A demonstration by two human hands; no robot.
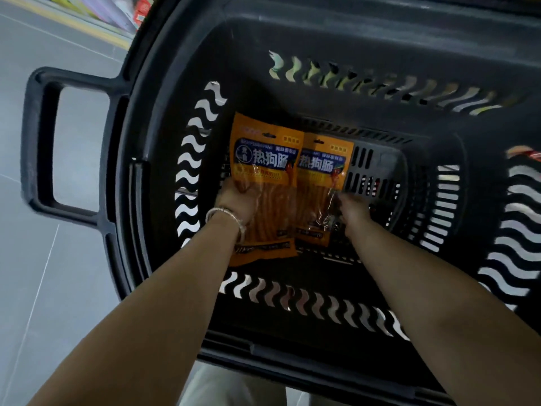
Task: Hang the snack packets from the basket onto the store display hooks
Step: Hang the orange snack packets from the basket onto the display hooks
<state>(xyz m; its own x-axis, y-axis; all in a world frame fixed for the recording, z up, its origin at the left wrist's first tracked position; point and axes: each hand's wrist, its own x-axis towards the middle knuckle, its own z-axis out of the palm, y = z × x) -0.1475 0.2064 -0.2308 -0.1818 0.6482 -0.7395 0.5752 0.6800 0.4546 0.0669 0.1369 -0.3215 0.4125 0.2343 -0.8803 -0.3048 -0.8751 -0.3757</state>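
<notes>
Ideally lift both straight up: left hand [235, 197] fingers curl round left packet [263, 159], right hand [352, 208] fingers pinch right packet [320, 168] edge, clear of basket [164, 83].

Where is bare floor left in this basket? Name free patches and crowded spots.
Free: the slotted floor of the black plastic basket between the right orange snack packet and the right wall. Crowded: the left side, where the left orange snack packet overlaps it and the left hand and right hand grip them.
</notes>
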